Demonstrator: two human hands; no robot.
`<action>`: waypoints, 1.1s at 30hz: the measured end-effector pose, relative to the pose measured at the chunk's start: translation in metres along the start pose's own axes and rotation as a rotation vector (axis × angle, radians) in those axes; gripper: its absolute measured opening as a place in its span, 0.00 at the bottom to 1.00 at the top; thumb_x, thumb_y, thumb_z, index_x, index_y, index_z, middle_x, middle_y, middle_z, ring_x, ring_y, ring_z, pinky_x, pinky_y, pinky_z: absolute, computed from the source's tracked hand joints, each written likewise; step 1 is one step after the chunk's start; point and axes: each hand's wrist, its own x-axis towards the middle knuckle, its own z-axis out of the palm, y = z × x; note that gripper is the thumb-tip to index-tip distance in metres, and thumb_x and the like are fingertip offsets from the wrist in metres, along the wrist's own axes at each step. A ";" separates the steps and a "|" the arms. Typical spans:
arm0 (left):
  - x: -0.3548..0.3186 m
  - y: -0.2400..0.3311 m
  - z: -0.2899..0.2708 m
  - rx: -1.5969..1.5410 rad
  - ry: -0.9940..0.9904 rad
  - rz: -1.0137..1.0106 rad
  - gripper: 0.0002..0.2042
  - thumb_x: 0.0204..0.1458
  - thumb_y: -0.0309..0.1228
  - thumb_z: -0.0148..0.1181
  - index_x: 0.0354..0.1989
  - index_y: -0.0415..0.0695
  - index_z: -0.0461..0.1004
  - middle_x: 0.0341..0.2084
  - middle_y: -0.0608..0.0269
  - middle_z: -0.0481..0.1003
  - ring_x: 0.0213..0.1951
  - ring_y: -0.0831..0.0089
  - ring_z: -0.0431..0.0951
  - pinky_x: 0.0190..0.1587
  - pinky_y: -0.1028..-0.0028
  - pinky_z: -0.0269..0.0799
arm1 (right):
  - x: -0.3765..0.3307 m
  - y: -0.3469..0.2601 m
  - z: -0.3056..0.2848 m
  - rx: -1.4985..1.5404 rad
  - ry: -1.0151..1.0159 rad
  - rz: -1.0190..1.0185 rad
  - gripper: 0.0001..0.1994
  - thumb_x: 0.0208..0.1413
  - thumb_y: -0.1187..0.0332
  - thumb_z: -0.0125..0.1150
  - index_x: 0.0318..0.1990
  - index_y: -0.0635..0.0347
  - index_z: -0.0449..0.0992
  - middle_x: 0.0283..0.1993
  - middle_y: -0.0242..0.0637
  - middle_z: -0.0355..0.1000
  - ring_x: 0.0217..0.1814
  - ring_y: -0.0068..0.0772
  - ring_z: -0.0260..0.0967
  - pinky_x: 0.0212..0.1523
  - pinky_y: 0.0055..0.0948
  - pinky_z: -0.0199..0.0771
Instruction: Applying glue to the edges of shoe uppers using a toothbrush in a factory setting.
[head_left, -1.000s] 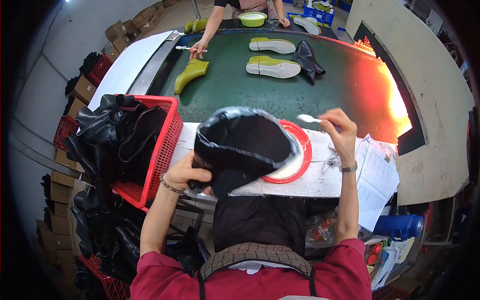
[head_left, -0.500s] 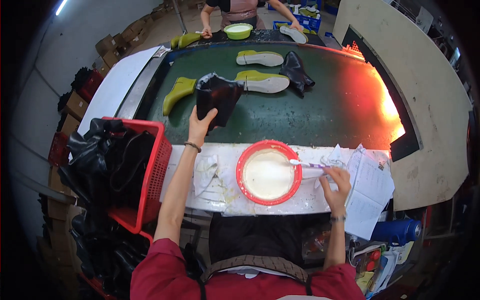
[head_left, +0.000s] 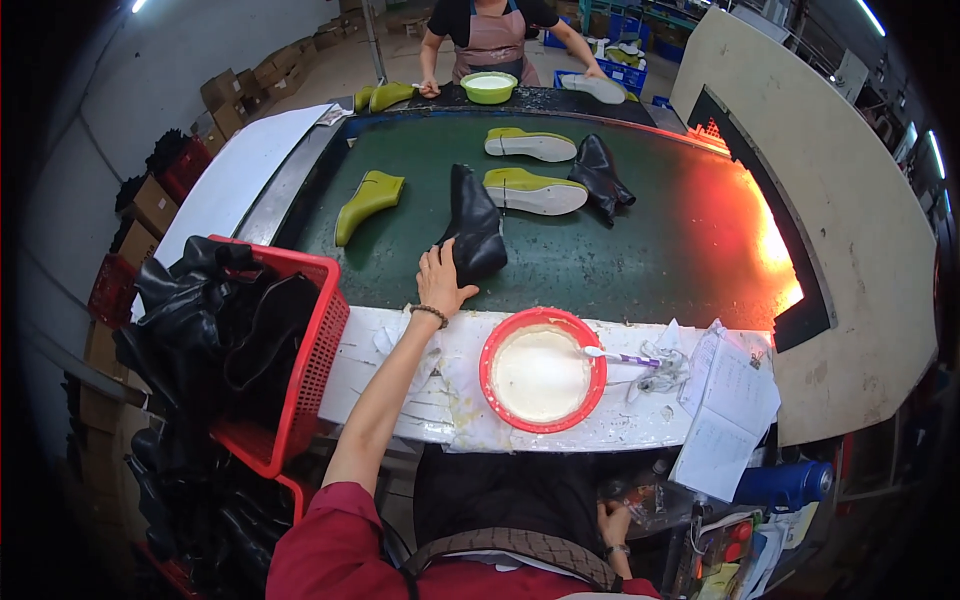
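Observation:
My left hand (head_left: 441, 280) is open, with fingers stretched out and thumb apart. It touches the lower end of a black boot upper (head_left: 472, 225) lying on the green belt (head_left: 390, 280). Low down past the table's front edge, my right hand (head_left: 615, 524) hangs beside a clear plastic bag (head_left: 640, 500); its fingers are partly hidden. A purple-and-white toothbrush (head_left: 630, 359) rests across the rim of a red bowl (head_left: 488, 385) of cream-white paste (head_left: 540, 372). Farther back are yellow-green shoe pieces with pale soles (head_left: 545, 199) and another black upper (head_left: 600, 178).
A red basket (head_left: 318, 350) heaped with black uppers (head_left: 215, 310) stands at left. Written sheets (head_left: 730, 420) and a blue flask (head_left: 785, 484) are at right. A glowing red opening (head_left: 775, 260) lies beyond. Across the belt, a person (head_left: 490, 40) works by a green bowl (head_left: 490, 98).
The black upper in my left hand has been laid on the belt, and the fingers have loosened. My right hand has let go of the toothbrush and dropped below the table edge.

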 end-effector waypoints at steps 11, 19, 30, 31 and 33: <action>-0.173 -0.032 -0.068 -0.666 0.403 -0.330 0.11 0.61 0.31 0.60 0.48 0.40 0.70 0.34 0.62 0.76 0.33 0.75 0.76 0.32 0.75 0.72 | 0.059 0.102 0.048 0.359 -0.199 0.207 0.15 0.63 0.62 0.59 0.45 0.67 0.82 0.44 0.47 0.82 0.44 0.40 0.79 0.44 0.35 0.75; -0.203 -0.066 -0.054 -0.766 0.458 -0.511 0.07 0.68 0.30 0.49 0.44 0.39 0.64 0.23 0.66 0.66 0.23 0.79 0.67 0.27 0.75 0.65 | 0.142 0.040 0.019 0.348 -0.109 0.140 0.14 0.63 0.64 0.59 0.45 0.67 0.82 0.44 0.46 0.81 0.45 0.39 0.78 0.45 0.34 0.75; -0.215 -0.053 -0.057 -0.565 0.410 -0.604 0.04 0.67 0.25 0.49 0.40 0.39 0.63 0.21 0.68 0.65 0.23 0.82 0.63 0.26 0.79 0.60 | 0.315 -0.041 0.009 0.210 -0.078 0.133 0.13 0.63 0.66 0.59 0.46 0.68 0.81 0.45 0.45 0.81 0.45 0.38 0.78 0.47 0.33 0.75; -0.210 -0.048 -0.063 -0.512 0.375 -0.588 0.03 0.66 0.24 0.48 0.39 0.39 0.63 0.21 0.67 0.65 0.23 0.81 0.64 0.27 0.78 0.62 | 0.324 -0.042 0.006 0.203 -0.071 0.133 0.13 0.63 0.66 0.59 0.46 0.68 0.81 0.45 0.45 0.81 0.45 0.38 0.78 0.48 0.33 0.75; -0.210 -0.044 -0.057 -0.521 0.363 -0.605 0.03 0.66 0.23 0.48 0.39 0.39 0.63 0.21 0.67 0.65 0.24 0.80 0.64 0.28 0.78 0.62 | 0.328 -0.038 0.004 0.199 -0.062 0.136 0.13 0.62 0.66 0.59 0.46 0.68 0.81 0.45 0.44 0.81 0.45 0.38 0.77 0.48 0.33 0.75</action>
